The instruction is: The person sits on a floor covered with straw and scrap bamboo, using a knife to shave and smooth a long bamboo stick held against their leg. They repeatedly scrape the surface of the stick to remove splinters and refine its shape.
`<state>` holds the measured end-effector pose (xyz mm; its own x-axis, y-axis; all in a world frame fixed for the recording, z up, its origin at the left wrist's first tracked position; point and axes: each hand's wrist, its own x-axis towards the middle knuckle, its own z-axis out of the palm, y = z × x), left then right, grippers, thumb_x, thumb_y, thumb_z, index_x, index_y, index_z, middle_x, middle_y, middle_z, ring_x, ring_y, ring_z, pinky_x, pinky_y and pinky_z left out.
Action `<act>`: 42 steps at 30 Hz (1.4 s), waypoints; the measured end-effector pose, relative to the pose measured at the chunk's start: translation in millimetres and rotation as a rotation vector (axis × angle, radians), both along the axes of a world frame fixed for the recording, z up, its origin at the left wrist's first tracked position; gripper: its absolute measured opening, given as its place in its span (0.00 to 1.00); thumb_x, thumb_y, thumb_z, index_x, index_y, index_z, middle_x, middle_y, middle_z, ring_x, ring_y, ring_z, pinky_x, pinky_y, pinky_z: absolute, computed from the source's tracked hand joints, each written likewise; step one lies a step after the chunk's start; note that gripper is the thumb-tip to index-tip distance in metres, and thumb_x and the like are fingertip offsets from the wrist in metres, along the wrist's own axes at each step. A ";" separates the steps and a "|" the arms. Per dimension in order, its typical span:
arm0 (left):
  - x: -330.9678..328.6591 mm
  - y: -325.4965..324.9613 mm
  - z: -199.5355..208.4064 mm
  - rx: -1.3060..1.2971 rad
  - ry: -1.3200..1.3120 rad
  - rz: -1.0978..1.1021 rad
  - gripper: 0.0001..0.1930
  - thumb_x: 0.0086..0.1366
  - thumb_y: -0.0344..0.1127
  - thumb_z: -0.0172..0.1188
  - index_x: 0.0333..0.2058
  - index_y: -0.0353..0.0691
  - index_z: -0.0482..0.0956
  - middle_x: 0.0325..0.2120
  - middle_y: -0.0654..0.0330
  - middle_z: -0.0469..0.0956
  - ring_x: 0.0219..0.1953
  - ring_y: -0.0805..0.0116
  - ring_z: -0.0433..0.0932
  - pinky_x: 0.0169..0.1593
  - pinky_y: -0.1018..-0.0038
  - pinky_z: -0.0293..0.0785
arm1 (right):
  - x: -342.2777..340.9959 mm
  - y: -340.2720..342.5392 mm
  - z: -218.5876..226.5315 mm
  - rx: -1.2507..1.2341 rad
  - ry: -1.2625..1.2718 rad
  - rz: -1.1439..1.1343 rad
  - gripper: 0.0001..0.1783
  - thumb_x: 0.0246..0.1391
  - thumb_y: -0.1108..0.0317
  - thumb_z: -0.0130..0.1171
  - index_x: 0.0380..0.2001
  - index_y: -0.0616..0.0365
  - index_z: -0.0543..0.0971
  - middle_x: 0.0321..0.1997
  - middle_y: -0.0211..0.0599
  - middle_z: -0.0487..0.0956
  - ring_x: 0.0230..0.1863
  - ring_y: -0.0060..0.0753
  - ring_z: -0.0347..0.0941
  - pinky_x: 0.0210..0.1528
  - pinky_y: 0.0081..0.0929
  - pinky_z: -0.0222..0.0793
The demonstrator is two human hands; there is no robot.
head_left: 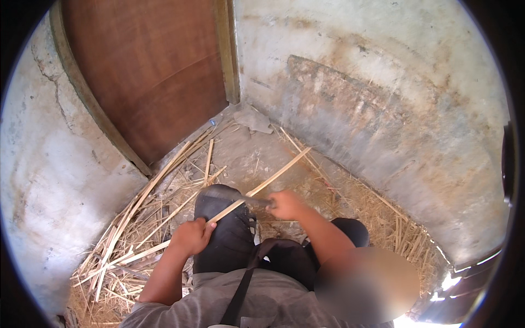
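My left hand [190, 236] grips the near end of a long pale bamboo strip [273, 176] that slants up to the right over my raised knee in dark trousers [227, 235]. My right hand [285, 205] is closed on the handle of a broad dark blade [221, 193], which lies across the strip just above my knee. The blade's edge touches the strip near my left hand. The blade's handle is hidden inside my right fist.
A heap of split bamboo strips [128, 235] and shavings lies on the ground to my left, and straw-like shavings [383, 218] lie along the stained wall [383, 109] to my right. A brown wooden door [153, 71] stands ahead.
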<state>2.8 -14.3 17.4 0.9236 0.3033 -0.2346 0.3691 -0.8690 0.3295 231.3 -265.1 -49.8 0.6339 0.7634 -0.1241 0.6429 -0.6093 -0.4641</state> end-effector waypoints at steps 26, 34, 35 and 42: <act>7.9 7.2 -1.3 -0.080 -0.034 -0.042 0.28 0.74 0.57 0.49 0.33 0.32 0.77 0.29 0.36 0.80 0.38 0.33 0.79 0.44 0.48 0.73 | 56.1 -50.5 -20.1 0.131 0.335 -0.441 0.35 0.48 0.50 0.70 0.52 0.67 0.80 0.55 0.60 0.80 0.58 0.56 0.77 0.58 0.43 0.73; 2.5 12.3 -5.0 -0.056 -0.043 -0.064 0.27 0.74 0.56 0.50 0.33 0.33 0.76 0.29 0.38 0.79 0.37 0.35 0.79 0.42 0.50 0.73 | 9.7 -9.2 5.5 0.030 0.118 0.118 0.40 0.47 0.45 0.71 0.55 0.65 0.79 0.40 0.52 0.85 0.44 0.58 0.82 0.48 0.49 0.76; 2.2 11.4 -6.5 -0.071 -0.061 -0.075 0.27 0.74 0.56 0.50 0.33 0.33 0.76 0.28 0.38 0.79 0.37 0.35 0.79 0.42 0.49 0.73 | 18.5 -17.8 -4.4 0.058 0.117 0.017 0.40 0.47 0.45 0.71 0.55 0.65 0.79 0.41 0.53 0.85 0.46 0.57 0.81 0.50 0.48 0.75; 6.6 8.0 0.6 -0.054 -0.018 -0.053 0.28 0.74 0.57 0.51 0.33 0.32 0.76 0.28 0.37 0.79 0.37 0.34 0.79 0.43 0.48 0.73 | 65.6 -61.7 -14.4 0.074 0.313 -0.572 0.41 0.48 0.46 0.70 0.57 0.67 0.77 0.53 0.58 0.82 0.57 0.54 0.78 0.60 0.43 0.71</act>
<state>9.4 -6.3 18.0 0.9421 0.2413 -0.2327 0.3168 -0.8678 0.3829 296.9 -326.8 -64.2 0.8849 0.3302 -0.3286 0.0548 -0.7743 -0.6304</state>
